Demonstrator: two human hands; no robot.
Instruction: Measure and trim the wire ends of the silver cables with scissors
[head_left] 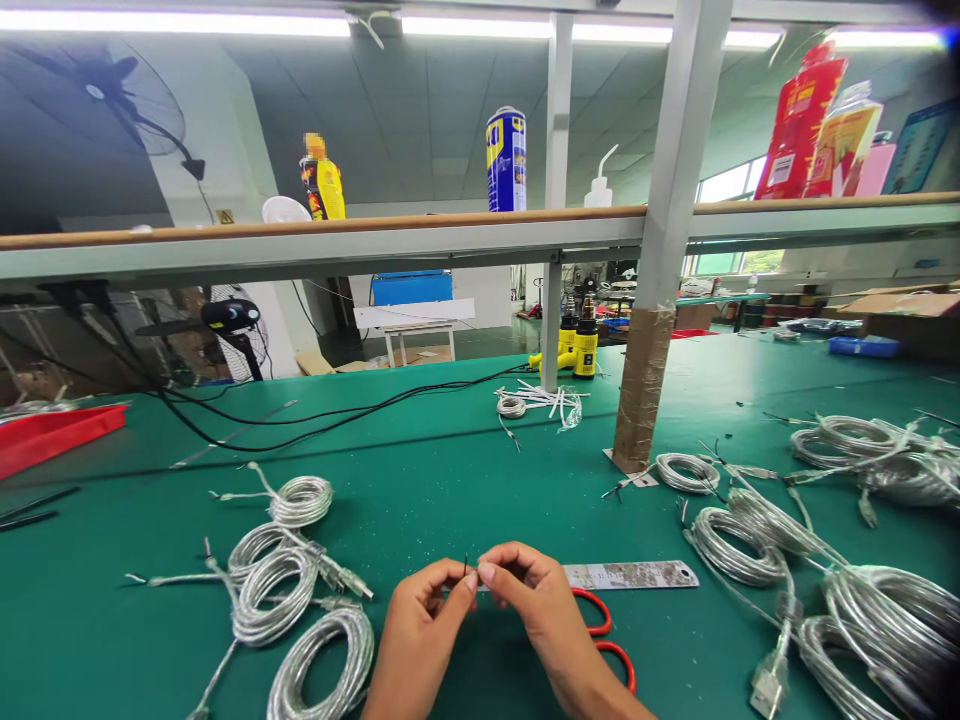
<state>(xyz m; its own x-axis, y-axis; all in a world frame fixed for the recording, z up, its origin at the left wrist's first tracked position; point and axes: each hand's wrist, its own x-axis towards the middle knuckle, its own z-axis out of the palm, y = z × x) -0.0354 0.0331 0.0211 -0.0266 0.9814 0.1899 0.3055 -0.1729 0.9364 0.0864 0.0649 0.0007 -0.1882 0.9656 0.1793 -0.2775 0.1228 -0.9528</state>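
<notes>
My left hand [426,632] is closed in a pinch, thumb against forefinger, with a thin black wire [466,564] sticking up at its fingertips. Close beside it, my right hand [541,612] also pinches, its fingertips almost meeting the left ones. Whatever the right fingers hold is too small to make out. A steel ruler [637,575] lies partly behind the right hand. Red-handled scissors [628,668] rest by the right wrist, their blades hidden. To the left lie several coiled clear-jacketed silver cables [361,650], some with USB plugs and stripped ends.
More cable coils [885,620] crowd the right side of the green table [420,470]. A shelf post [642,390] stands on it, with yellow heat guns [584,350] behind. Black cords [337,415] cross the back. At far left is a red tray [64,438]; a shelf [420,235] spans overhead.
</notes>
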